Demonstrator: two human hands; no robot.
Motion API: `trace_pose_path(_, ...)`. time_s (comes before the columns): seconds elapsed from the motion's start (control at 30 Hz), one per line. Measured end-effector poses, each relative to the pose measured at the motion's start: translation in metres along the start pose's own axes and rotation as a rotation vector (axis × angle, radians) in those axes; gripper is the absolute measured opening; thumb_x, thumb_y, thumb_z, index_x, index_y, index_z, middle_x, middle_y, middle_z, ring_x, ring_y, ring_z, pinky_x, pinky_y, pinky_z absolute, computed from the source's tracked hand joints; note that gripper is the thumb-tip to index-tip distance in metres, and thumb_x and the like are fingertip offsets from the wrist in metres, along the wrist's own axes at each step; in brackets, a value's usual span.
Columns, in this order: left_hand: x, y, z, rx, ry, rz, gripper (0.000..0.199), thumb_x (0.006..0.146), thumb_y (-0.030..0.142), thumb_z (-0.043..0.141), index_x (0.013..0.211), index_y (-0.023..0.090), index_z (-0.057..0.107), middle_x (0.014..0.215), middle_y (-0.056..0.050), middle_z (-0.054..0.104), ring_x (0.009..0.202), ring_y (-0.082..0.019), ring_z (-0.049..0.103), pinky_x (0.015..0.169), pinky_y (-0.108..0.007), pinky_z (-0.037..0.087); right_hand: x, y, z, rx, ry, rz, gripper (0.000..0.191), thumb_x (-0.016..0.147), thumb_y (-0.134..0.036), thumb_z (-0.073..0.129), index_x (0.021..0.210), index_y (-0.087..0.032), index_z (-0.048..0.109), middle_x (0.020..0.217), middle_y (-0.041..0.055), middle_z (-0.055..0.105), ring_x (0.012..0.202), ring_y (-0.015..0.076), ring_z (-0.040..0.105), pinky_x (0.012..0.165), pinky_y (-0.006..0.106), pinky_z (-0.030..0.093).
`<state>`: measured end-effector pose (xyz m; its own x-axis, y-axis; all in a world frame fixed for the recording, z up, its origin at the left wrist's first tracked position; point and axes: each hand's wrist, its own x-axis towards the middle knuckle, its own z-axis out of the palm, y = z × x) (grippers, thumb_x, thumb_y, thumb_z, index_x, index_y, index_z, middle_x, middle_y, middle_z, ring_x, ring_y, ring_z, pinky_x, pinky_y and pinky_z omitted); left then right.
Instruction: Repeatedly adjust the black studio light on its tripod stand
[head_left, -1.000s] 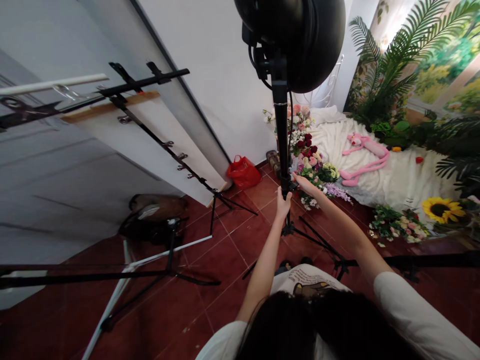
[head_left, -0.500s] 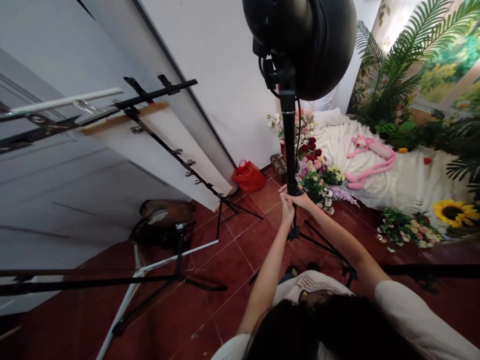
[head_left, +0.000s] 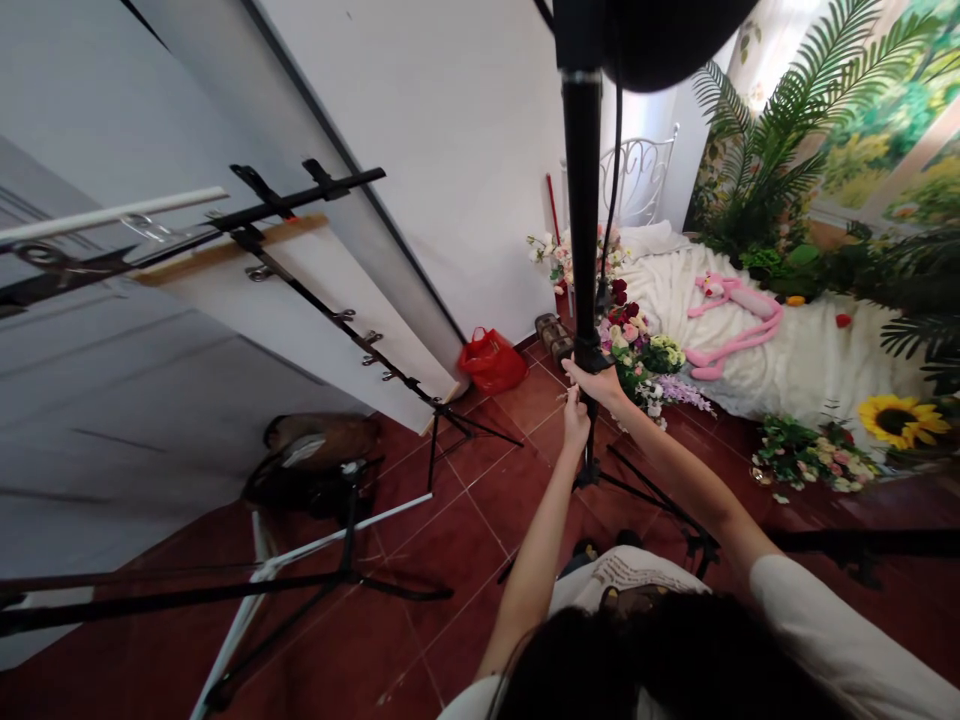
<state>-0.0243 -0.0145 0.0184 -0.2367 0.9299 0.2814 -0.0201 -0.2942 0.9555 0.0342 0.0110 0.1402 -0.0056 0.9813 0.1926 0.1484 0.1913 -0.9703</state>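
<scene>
Stand (head_left: 583, 220), frame centre | your right hand (head_left: 598, 382): fingers clamped round it | your left hand (head_left: 576, 422), just below: can't tell

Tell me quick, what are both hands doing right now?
Left hand: beside the pole, lower; grip can't be told.
Right hand: closed around the black stand pole.

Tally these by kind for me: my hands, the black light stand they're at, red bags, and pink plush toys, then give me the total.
Hands: 2 (left hand, right hand)
Black light stand at the hands: 1
Red bag: 1
Pink plush toy: 1
Total: 5
</scene>
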Motion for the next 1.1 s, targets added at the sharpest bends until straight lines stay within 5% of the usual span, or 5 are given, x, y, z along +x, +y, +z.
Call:
trace_pose_path(0.23, 0.020, 0.008, 0.011, 0.029, -0.080, -0.053, 0.084, 0.065, 0.095, 0.014, 0.041, 0.021, 0.047, 0.042, -0.006, 0.050, 0.041, -0.015, 0.050, 0.051, -0.030, 0.045, -0.001, -0.040, -0.012, -0.028, -0.072, -0.033, 0.030, 0.076, -0.047, 0.068, 0.078, -0.017, 0.062, 0.071, 0.0032, 0.066, 0.068, 0.0194, 0.068, 0.063, 0.031, 0.059)
trace_pose_path(0.47, 0.021, 0.006, 0.015, 0.026, -0.027, -0.077, 0.084, 0.065, 0.094, 0.015, 0.040, 0.020, 0.046, 0.040, -0.005, 0.049, 0.039, -0.013, 0.048, 0.047, -0.027, 0.041, 0.003, 0.005, -0.069, -0.052, -0.510, -0.261, 0.048, 0.069, -0.035, 0.077, 0.109, -0.018, 0.058, 0.103, 0.0067, 0.068, 0.102, 0.0226, 0.065, 0.092, 0.038, 0.053)
trace_pose_path(0.6, 0.022, 0.006, 0.015, 0.005, -0.045, -0.057, 0.084, 0.066, 0.094, 0.014, 0.042, 0.021, 0.046, 0.041, -0.003, 0.047, 0.041, -0.013, 0.048, 0.047, -0.026, 0.040, -0.007, 0.050, -0.090, -0.296, -0.476, -0.271, 0.030, 0.079, -0.022, 0.061, 0.108, -0.018, 0.057, 0.108, 0.0102, 0.067, 0.107, 0.0238, 0.063, 0.099, 0.041, 0.047)
trace_pose_path(0.77, 0.023, 0.003, 0.015, -0.005, -0.069, -0.043, 0.083, 0.067, 0.093, 0.012, 0.041, 0.022, 0.044, 0.041, -0.004, 0.047, 0.042, -0.013, 0.049, 0.050, -0.027, 0.042, -0.017, 0.077, -0.085, -0.396, -0.453, -0.250, 0.020, 0.088, -0.021, 0.050, 0.107, -0.020, 0.057, 0.113, 0.0113, 0.066, 0.111, 0.0232, 0.062, 0.100, 0.039, 0.044)
trace_pose_path(1.1, 0.022, 0.004, 0.016, -0.017, -0.034, -0.056, 0.081, 0.069, 0.092, 0.015, 0.042, 0.021, 0.044, 0.040, -0.002, 0.046, 0.042, -0.012, 0.049, 0.051, -0.027, 0.042, 0.000, 0.110, -0.061, 0.062, -0.266, 0.080, 0.015, 0.087, -0.031, 0.050, 0.099, -0.022, 0.051, 0.088, 0.0024, 0.065, 0.086, 0.0157, 0.064, 0.087, 0.032, 0.050)
